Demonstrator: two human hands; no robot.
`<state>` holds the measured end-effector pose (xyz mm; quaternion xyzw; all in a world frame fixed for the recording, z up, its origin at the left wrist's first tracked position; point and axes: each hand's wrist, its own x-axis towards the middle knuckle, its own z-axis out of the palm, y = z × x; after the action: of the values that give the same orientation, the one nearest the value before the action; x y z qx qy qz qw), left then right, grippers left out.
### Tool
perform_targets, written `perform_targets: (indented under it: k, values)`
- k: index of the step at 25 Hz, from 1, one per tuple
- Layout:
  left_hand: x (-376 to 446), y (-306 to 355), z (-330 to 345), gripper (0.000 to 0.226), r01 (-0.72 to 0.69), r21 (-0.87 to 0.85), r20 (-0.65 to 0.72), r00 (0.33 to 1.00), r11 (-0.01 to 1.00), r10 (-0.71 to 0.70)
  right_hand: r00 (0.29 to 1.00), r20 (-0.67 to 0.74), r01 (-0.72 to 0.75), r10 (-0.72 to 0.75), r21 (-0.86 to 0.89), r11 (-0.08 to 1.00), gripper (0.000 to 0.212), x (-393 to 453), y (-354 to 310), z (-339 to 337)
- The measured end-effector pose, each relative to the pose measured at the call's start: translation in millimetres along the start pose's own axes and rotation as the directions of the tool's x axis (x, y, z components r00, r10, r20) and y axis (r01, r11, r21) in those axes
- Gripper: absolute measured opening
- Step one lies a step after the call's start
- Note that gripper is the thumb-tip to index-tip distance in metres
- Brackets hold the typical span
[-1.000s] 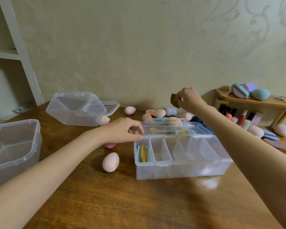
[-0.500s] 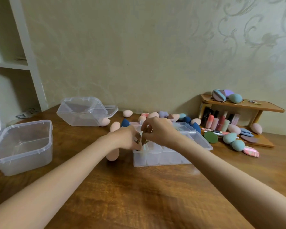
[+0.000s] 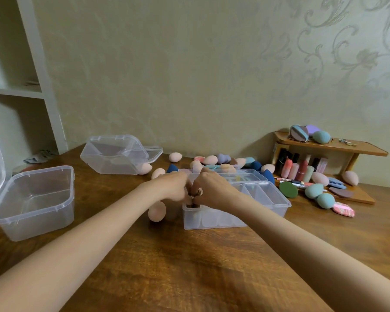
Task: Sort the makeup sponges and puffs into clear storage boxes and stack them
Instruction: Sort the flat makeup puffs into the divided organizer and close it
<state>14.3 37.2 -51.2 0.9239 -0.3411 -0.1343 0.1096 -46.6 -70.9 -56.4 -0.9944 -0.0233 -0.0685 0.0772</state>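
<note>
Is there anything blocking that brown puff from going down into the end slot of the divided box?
Nothing visible does. Both hands, left hand and right hand, pinch the brown puff directly above the leftmost slot of the divided box; what already sits in that slot is hidden.

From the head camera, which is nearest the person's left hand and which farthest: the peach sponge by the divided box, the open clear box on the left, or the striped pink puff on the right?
1. Peach sponge: just below the left hand, beside the divided box.
2. Open clear box: off to the left.
3. Striped pink puff: far right, near the wooden shelf.
</note>
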Motion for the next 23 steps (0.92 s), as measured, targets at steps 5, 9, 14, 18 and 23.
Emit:
perform_targets:
  k: [5, 9, 14, 18, 23]
  values:
    - [6, -7, -3, 0.008, -0.042, -0.028, 0.023, 0.999, 0.999, 0.042, 0.991, 0.088, 0.091, -0.096, 0.056, 0.994, 0.029, 8, 4, 5]
    - [5, -21, -16, 0.013, -0.126, -0.185, -0.033, 0.992, 0.975, 0.122, 0.977, 0.155, 0.115, -0.149, 0.21, 0.971, 0.039, 5, 12, -14]
    - [23, -31, -24, 0.029, -0.199, -0.248, -0.081, 0.979, 0.948, 0.185, 0.992, -0.116, -0.018, 0.043, 0.211, 0.977, 0.023, 56, 61, -47]
    - [40, -42, -23, 0.017, -0.298, -0.282, -0.052, 0.954, 0.912, 0.295, 0.983, 0.027, -0.182, 0.182, 0.004, 0.983, 0.039, 136, 97, -26]
    - [56, -55, -24, 0.013, -0.33, -0.351, -0.002, 0.936, 0.876, 0.351, 0.946, 0.268, -0.136, 0.183, -0.185, 0.973, 0.041, 195, 106, 20]
